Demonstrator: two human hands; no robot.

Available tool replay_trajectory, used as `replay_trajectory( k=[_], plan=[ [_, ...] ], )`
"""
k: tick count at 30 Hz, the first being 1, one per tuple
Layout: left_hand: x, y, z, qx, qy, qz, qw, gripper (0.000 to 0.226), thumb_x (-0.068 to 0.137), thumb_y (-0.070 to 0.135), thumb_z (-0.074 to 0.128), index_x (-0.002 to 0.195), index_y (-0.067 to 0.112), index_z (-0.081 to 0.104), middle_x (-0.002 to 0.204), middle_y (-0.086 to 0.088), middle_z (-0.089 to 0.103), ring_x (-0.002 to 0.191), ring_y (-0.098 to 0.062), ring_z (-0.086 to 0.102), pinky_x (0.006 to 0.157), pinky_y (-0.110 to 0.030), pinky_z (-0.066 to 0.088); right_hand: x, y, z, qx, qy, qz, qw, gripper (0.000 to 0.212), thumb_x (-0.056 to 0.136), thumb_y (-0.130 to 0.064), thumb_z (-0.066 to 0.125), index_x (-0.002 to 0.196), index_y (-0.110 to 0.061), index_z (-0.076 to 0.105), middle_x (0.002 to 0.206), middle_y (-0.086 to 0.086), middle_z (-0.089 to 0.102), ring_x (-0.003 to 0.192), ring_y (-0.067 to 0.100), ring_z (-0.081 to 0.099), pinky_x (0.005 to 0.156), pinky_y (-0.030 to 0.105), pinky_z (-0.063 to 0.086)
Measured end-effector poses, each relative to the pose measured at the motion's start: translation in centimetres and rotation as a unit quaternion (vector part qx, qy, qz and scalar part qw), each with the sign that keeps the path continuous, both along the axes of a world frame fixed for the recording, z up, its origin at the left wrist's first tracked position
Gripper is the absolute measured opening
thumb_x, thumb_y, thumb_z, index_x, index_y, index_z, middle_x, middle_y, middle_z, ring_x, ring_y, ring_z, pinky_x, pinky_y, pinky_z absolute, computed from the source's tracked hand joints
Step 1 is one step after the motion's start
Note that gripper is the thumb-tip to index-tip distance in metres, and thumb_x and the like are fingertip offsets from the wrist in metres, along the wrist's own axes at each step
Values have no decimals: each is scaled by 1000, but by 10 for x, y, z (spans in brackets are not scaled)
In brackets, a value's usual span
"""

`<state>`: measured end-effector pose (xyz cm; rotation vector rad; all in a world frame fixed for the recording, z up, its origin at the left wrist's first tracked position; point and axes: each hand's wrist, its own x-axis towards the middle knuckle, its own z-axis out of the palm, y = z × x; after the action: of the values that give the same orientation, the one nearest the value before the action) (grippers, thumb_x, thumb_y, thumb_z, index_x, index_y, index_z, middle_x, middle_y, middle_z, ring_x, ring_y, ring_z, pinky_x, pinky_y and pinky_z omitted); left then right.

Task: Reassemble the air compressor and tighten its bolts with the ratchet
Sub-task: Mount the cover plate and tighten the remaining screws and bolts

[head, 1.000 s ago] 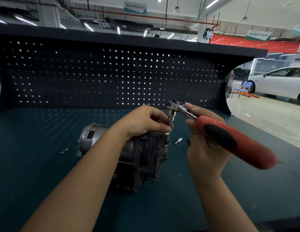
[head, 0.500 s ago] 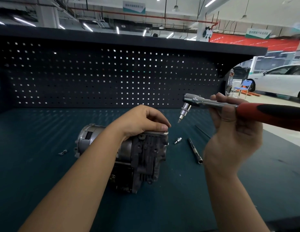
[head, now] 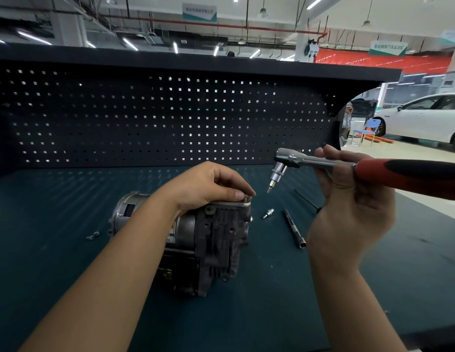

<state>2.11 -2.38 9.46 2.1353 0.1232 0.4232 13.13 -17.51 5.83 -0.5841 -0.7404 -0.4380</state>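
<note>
A dark teal counter is backed by a black pegboard under a dark shelf. Strip lights line the ceiling. To the right, a white car and blue chair stand on a pale glossy floor.

**Ratchet lifted off the compressor**
The right hand has swung the ratchet up and rightward, clear of the compressor; its bit now hangs free.
</note>
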Motion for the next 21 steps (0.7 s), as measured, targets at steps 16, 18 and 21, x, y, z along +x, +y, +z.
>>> replay_trajectory(
  k=[16, 18, 21],
  plan=[
    [-1, -1, -3, 41, -15, 27, 999, 21, 84, 14, 68, 86, 33, 76, 92, 9, 74, 90, -6, 68, 81, -16, 51, 60, 62, -31, -274, 192, 381, 862, 23, 103, -18, 36, 83, -13, 44, 50, -8, 32, 40, 4, 28, 39, 16, 28],
    [-1, -2, -3, 44, -18, 22, 999, 17, 85, 19, 67, 87, 33, 76, 90, 9, 73, 89, -6, 68, 79, -16, 51, 59, 69, -39, -369, 118, 396, 833, 16, 100, -20, 43, 87, -11, 48, 50, -9, 33, 40, 3, 27, 39, 15, 27],
    [0, -4, -3, 45, -30, 20, 998, 11, 82, 25, 69, 86, 32, 76, 85, 11, 73, 84, -1, 68, 74, -10, 47, 56, 70, -41, -448, 50, 416, 790, 24, 89, -38, 53, 79, -20, 66, 51, -9, 30, 41, 3, 25, 39, 16, 25]
  ],
)
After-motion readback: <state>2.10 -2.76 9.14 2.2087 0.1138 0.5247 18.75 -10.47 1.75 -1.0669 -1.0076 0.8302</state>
